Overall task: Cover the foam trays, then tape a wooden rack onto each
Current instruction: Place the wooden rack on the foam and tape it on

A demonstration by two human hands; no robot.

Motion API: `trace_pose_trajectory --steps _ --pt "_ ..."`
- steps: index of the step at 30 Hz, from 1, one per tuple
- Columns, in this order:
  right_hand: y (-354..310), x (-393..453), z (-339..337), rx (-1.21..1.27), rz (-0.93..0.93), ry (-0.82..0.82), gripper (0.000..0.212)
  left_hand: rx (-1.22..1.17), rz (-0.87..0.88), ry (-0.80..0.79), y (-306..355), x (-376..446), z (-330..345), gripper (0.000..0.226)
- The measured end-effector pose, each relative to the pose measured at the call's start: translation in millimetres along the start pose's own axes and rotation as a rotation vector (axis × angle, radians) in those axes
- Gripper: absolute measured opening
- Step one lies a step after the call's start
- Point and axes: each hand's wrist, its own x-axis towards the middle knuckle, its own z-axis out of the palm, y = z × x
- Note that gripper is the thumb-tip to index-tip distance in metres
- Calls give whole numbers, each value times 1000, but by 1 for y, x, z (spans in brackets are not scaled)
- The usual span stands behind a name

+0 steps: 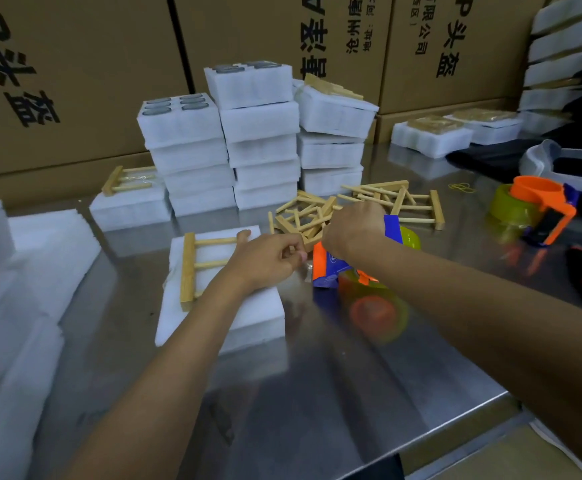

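wooden rack [199, 263] on foam tray [248, 313], under left hand [268, 258] grip

Wooden rack [199, 263] lies on covered foam tray [258, 313], worktop [317, 393] centre. Loose rack pile [351, 209] behind it; tray stacks [258, 133] further back; tape dispenser [539, 213] right.

We see a steel tabletop [317, 393]. On it lie foam trays [258, 133], loose wooden racks [390, 202] and a tape dispenser [539, 213].
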Motion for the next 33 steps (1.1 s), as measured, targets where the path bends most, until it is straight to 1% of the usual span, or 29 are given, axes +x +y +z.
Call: trace_pose_trajectory --steps 3,7,9,11,14,17,19,21,23,25,27,29,30,31,33 --pt "12 -9 8 82 58 126 32 25 10 -8 1 2 0 17" --pt "34 -36 30 203 195 327 45 -4 13 -11 -1 2 1 16" --pt "37 -54 43 248 265 419 48 -7 12 -18 0 2 1 15" --pt "40 -71 60 280 295 512 49 -9 9 -25 1 2 0 15" --pt "42 -91 79 329 285 545 51 -26 -2 -38 2 0 -1 24" --pt "42 -97 81 379 306 557 48 -51 -11 -44 3 0 0 31" --pt "41 -96 70 451 331 590 38 -65 -10 -47 3 -1 1 33" --pt "37 -97 52 546 279 675 27 -68 -13 -48 3 -1 0 32" --pt "29 -100 32 695 171 718 22 -86 -24 -46 4 -1 -1 31" --pt "15 -104 17 919 65 648 23 -144 -43 -30 7 -1 -5 27" --pt "-9 -106 12 1153 -1 485 24 -227 -67 10 9 -3 -9 20" --pt "-29 -102 13 1374 45 263 34 -324 -97 52 12 -6 -13 19" --pt "-35 -97 16 1459 88 184 40 -367 -112 65 12 -6 -14 16" --pt "-39 -92 19 1526 125 145 44 -392 -122 71 13 -8 -15 13" --pt "-44 -84 26 1632 187 132 44 -386 -130 69 14 -9 -17 15"
